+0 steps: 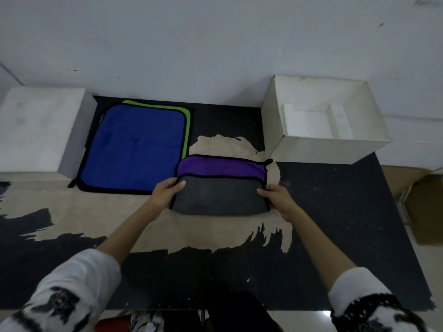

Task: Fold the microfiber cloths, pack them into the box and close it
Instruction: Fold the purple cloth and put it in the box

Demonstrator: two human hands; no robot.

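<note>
A purple and grey microfiber cloth [219, 197] with black trim lies in the middle of the table, its grey near half turned up over the purple side. My left hand [165, 194] pinches its left edge and my right hand [278, 200] pinches its right edge. To the left a blue cloth [134, 149] lies flat on top of a green cloth [187, 125], of which only a strip shows. An open white box [335, 149] stands at the back right, with a white insert inside.
A white box lid or block [40, 125] sits at the back left against the wall. The worn black and tan table [335, 212] ends at the right, where brown cardboard [424, 207] lies on the floor. A red object [112, 324] shows at the bottom edge.
</note>
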